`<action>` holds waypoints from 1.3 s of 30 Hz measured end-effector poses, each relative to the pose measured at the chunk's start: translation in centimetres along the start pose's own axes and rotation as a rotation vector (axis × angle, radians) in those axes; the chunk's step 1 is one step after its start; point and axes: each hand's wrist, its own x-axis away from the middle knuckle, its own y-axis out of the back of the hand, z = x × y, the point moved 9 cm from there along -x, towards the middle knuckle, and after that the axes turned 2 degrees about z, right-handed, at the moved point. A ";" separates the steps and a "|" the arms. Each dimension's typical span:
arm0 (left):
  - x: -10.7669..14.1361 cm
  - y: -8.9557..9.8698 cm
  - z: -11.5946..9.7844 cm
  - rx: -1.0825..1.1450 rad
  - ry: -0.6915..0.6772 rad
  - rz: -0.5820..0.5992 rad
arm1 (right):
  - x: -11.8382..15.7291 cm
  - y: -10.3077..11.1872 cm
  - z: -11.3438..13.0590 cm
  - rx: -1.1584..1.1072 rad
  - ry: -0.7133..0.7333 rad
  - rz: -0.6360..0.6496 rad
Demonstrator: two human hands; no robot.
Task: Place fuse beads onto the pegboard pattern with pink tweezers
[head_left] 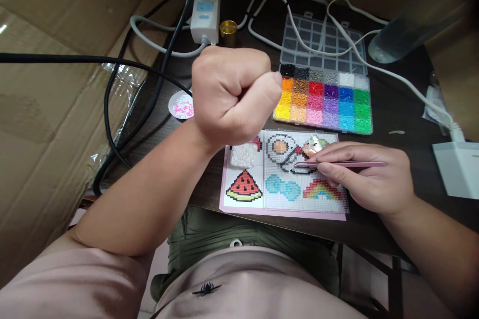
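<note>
My right hand (377, 177) is closed around pink tweezers (348, 164), whose tips reach over the clear pegboard (267, 209). Bead figures lie on that board: a fried egg (280, 147), a light blue bow (283, 187), a rainbow (322, 190), and a black-outlined white figure near the tips. Whether a bead sits between the tips is too small to tell. My left hand (235, 94) is a fist raised above the table, thumb across the fingers; nothing shows in it. Below it a small tray of white beads (243, 155) rests on the pattern sheet, above a watermelon picture (244, 187).
A sorted bead box (324, 102) lies with its lid folded back behind the board. A dish of pink and white beads (181, 105), a gold cup (228, 33) and a power strip (205, 15) stand at left. Cables cross the table; a white box (458, 167) is at right.
</note>
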 end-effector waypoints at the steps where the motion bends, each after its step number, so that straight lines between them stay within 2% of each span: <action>1: 0.0 -0.4 -0.2 0.008 -0.047 0.046 | 0.0 0.0 0.0 0.005 -0.006 -0.002; 2: 0.0 -0.8 0.0 -0.002 -0.060 0.060 | 0.0 0.0 -0.1 0.009 -0.011 -0.003; 3: 0.0 -0.7 0.0 0.004 -0.099 0.020 | 0.0 0.1 -0.1 0.011 -0.013 -0.004; 5: 0.3 0.0 -0.2 0.056 -0.196 -0.165 | 0.0 0.0 -0.1 0.009 -0.008 -0.004; 6: 0.3 -0.1 0.3 0.034 -0.139 -0.214 | 0.0 0.1 0.0 0.006 -0.001 -0.005; 7: 0.2 -0.5 0.9 0.007 -0.062 -0.207 | 0.0 0.0 0.0 0.004 0.004 -0.006; 9: 0.2 -0.6 0.4 0.031 -0.077 -0.235 | 0.0 0.0 0.0 0.000 0.007 -0.005; 12: 0.0 -0.8 -0.1 0.037 -0.068 -0.201 | 0.0 0.0 0.1 -0.009 0.009 0.003; 15: -0.1 -0.6 0.6 -0.006 0.009 -0.205 | 0.0 0.0 0.3 -0.019 0.026 0.008; 16: 0.0 -0.5 -0.1 0.034 -0.088 -0.216 | 0.0 0.0 0.3 -0.019 0.027 0.006; 17: 0.0 -0.6 -0.2 0.066 -0.118 -0.196 | 0.0 0.1 0.4 -0.018 0.026 0.003; 20: 0.0 -0.1 -0.5 0.077 -0.117 -0.192 | 0.0 0.2 0.4 -0.008 0.016 -0.006; 21: 0.1 0.4 -0.3 0.023 -0.059 -0.217 | 0.0 0.1 0.4 -0.004 0.013 -0.006; 22: -0.1 -0.1 0.0 -0.017 0.012 -0.128 | 0.0 0.1 0.5 0.000 0.012 -0.008; 23: -0.2 -1.2 0.3 -0.036 0.073 0.032 | 0.0 0.1 0.5 0.002 0.013 -0.011; 24: -0.3 -1.0 0.0 -0.043 0.076 0.030 | 0.0 0.1 0.6 0.001 0.016 -0.017; 26: -0.3 0.5 -1.1 0.027 -0.022 -0.120 | -0.1 0.1 0.8 -0.012 0.035 -0.028; 27: -0.5 0.3 -0.6 0.027 0.047 -0.088 | -0.2 0.0 1.0 -0.021 0.048 -0.029; 28: -0.6 -0.1 -0.5 0.033 0.055 -0.042 | -0.2 -0.1 1.1 -0.028 0.060 -0.027; 30: -0.9 -0.1 -0.2 0.002 0.076 -0.036 | -0.4 -0.3 1.5 -0.041 0.078 -0.017; 34: -1.2 0.0 -0.6 0.039 -0.012 -0.008 | -0.6 -0.7 2.2 -0.062 0.091 -0.001; 39: -0.8 0.2 -0.6 -0.027 0.026 -0.007 | -0.8 -1.4 2.6 -0.056 0.082 0.040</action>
